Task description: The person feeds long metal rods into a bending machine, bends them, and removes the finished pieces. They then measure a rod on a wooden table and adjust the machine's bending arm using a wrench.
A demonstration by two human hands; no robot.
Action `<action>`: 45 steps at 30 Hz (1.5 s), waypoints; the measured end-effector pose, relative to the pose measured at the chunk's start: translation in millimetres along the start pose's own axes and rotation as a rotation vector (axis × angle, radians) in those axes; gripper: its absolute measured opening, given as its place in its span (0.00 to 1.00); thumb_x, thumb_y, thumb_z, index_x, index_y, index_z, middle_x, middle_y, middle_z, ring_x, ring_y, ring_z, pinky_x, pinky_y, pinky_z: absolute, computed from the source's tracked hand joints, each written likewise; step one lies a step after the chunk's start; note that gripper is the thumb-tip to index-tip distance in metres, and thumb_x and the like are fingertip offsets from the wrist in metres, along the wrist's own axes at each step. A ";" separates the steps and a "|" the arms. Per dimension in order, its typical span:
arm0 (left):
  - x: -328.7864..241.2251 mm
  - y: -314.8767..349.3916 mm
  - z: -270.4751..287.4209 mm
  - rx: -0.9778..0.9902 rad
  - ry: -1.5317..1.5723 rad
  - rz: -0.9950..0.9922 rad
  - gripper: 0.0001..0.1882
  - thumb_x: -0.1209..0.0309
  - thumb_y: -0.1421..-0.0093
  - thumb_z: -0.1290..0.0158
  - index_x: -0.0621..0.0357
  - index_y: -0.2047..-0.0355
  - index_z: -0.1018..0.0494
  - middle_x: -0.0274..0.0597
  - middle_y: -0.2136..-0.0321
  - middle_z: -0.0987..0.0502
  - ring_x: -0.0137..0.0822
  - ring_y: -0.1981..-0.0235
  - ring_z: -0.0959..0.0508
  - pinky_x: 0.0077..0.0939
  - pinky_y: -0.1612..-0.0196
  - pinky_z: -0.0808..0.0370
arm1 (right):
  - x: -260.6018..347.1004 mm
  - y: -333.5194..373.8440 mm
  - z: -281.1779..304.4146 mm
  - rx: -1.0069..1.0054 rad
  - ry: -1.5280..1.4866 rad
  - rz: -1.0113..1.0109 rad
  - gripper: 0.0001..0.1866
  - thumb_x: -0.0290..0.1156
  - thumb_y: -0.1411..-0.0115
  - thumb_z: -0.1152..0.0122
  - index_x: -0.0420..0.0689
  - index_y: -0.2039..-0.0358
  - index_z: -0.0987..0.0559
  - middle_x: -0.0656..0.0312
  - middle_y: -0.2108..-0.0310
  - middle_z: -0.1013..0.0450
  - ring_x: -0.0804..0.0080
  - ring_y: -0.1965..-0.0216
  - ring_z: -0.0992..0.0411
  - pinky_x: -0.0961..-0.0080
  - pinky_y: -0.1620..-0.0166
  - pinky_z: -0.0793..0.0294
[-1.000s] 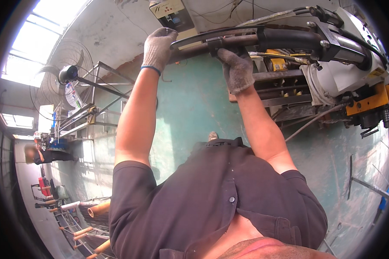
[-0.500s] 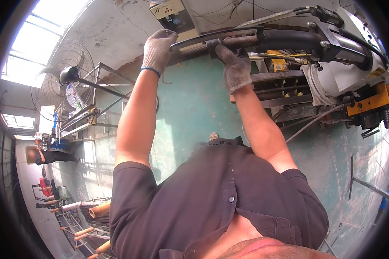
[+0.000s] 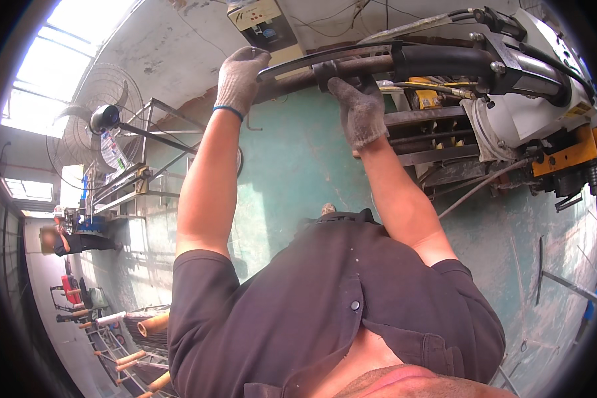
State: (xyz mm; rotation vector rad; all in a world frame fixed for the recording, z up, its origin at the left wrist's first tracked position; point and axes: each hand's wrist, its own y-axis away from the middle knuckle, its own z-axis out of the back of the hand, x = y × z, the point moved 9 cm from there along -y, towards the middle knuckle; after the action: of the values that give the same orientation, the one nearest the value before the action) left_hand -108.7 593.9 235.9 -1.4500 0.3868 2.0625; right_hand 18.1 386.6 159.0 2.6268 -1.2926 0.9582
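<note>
My left hand (image 3: 239, 83), in a pale knit glove with a blue cuff, is closed at the left end of a long, thin black strip (image 3: 325, 54). The strip bows to the right, above a bare metal rod (image 3: 371, 64), to a thick black sleeve (image 3: 438, 63) on the machine. My right hand (image 3: 359, 109), in a dirtier grey glove, curls around a short dark collar-like piece (image 3: 323, 71) at the rod, thumb on the near side. Its other fingers are mostly hidden behind the piece and the rod.
A white machine (image 3: 521, 119) with steel bars, hoses and an orange bracket (image 3: 567, 156) stands at the right. A control box (image 3: 259, 20) is beyond my left hand. At the left are a large fan (image 3: 103, 119), a metal frame and a person (image 3: 79, 240) farther off.
My right hand and the dark collar have shifted slightly left, and its thumb sits lower. The left hand has moved slightly left with the strip's end.
</note>
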 end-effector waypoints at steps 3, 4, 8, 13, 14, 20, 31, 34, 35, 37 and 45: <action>0.6 -1.4 0.8 -0.005 -0.030 -0.015 0.09 0.69 0.29 0.36 0.63 0.56 0.15 0.34 0.64 0.16 0.24 0.65 0.18 0.23 0.61 0.19 | 1.7 0.5 0.6 -0.039 0.007 -0.002 0.29 0.14 0.37 0.31 0.38 0.36 0.26 0.56 0.44 0.19 0.65 0.43 0.20 0.68 0.38 0.20; 2.2 -1.8 0.2 -0.005 -0.004 0.001 0.09 0.69 0.30 0.36 0.63 0.56 0.15 0.34 0.64 0.16 0.24 0.65 0.18 0.23 0.61 0.19 | 1.4 0.1 1.6 -0.047 0.006 -0.005 0.28 0.14 0.38 0.31 0.38 0.37 0.26 0.56 0.45 0.19 0.65 0.44 0.19 0.68 0.39 0.19; 1.6 -2.0 -1.5 -0.011 -0.001 0.008 0.09 0.68 0.30 0.36 0.63 0.57 0.15 0.34 0.64 0.15 0.24 0.65 0.18 0.23 0.61 0.19 | 1.4 -1.4 3.3 -0.065 -0.029 0.013 0.28 0.12 0.38 0.31 0.38 0.39 0.25 0.56 0.46 0.18 0.65 0.46 0.18 0.67 0.41 0.17; 11.4 -4.7 1.4 0.028 0.057 0.069 0.15 0.64 0.31 0.37 0.60 0.50 0.16 0.38 0.59 0.15 0.30 0.61 0.18 0.27 0.61 0.20 | 2.7 1.3 -3.4 -0.074 -0.009 -0.014 0.27 0.12 0.38 0.31 0.39 0.39 0.25 0.58 0.48 0.18 0.66 0.48 0.18 0.68 0.42 0.17; 11.2 -4.8 0.3 0.036 0.102 0.096 0.15 0.64 0.31 0.37 0.60 0.49 0.16 0.38 0.59 0.15 0.30 0.60 0.18 0.27 0.61 0.20 | 2.2 0.7 -3.5 -0.079 -0.009 -0.022 0.27 0.12 0.38 0.31 0.39 0.39 0.25 0.59 0.49 0.18 0.67 0.49 0.18 0.68 0.42 0.17; 31.7 5.9 0.7 0.072 0.339 0.260 0.15 0.65 0.32 0.36 0.59 0.50 0.18 0.35 0.60 0.18 0.27 0.64 0.19 0.22 0.63 0.21 | 2.2 -0.1 -0.5 -0.091 0.046 0.009 0.20 0.17 0.38 0.30 0.38 0.45 0.20 0.61 0.54 0.17 0.70 0.54 0.18 0.70 0.45 0.18; 146.1 -17.5 -67.2 0.330 0.775 0.464 0.09 0.67 0.23 0.43 0.59 0.53 0.20 0.33 0.72 0.26 0.28 0.74 0.27 0.23 0.70 0.26 | 5.1 8.5 12.2 -0.254 0.168 0.072 0.33 0.24 0.34 0.38 0.32 0.30 0.33 0.56 0.38 0.28 0.63 0.36 0.28 0.64 0.28 0.30; 153.8 -17.2 -98.1 0.557 0.853 0.556 0.09 0.65 0.23 0.44 0.58 0.52 0.21 0.34 0.73 0.26 0.27 0.78 0.32 0.23 0.76 0.35 | 11.7 19.0 15.9 -0.239 0.326 0.161 0.33 0.33 0.30 0.39 0.33 0.29 0.33 0.56 0.38 0.28 0.66 0.38 0.26 0.65 0.33 0.26; 148.1 -16.8 -104.0 0.660 0.896 0.565 0.09 0.65 0.22 0.45 0.58 0.51 0.22 0.33 0.73 0.27 0.27 0.79 0.34 0.23 0.76 0.37 | 9.0 30.6 31.7 -0.245 0.464 0.195 0.33 0.35 0.30 0.38 0.35 0.29 0.33 0.57 0.39 0.27 0.67 0.40 0.26 0.67 0.37 0.24; 142.2 -21.2 -107.7 0.677 0.924 0.593 0.13 0.60 0.21 0.47 0.58 0.51 0.24 0.36 0.72 0.28 0.26 0.80 0.39 0.23 0.76 0.43 | -7.2 60.3 60.6 -0.306 0.686 0.159 0.32 0.39 0.28 0.37 0.38 0.30 0.31 0.59 0.42 0.25 0.71 0.46 0.24 0.71 0.46 0.23; 123.8 -32.3 -139.6 0.579 1.039 0.700 0.12 0.62 0.20 0.50 0.59 0.50 0.26 0.35 0.70 0.28 0.29 0.78 0.37 0.24 0.73 0.40 | -86.4 78.3 28.3 -0.335 1.228 -0.100 0.26 0.48 0.26 0.34 0.39 0.41 0.23 0.60 0.58 0.18 0.74 0.61 0.18 0.71 0.57 0.17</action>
State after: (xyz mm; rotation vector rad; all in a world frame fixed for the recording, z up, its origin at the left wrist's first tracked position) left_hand -13.0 580.1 73.2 -2.0255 1.9296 1.1914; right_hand -64.3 387.3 71.9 1.3108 -0.8251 1.6883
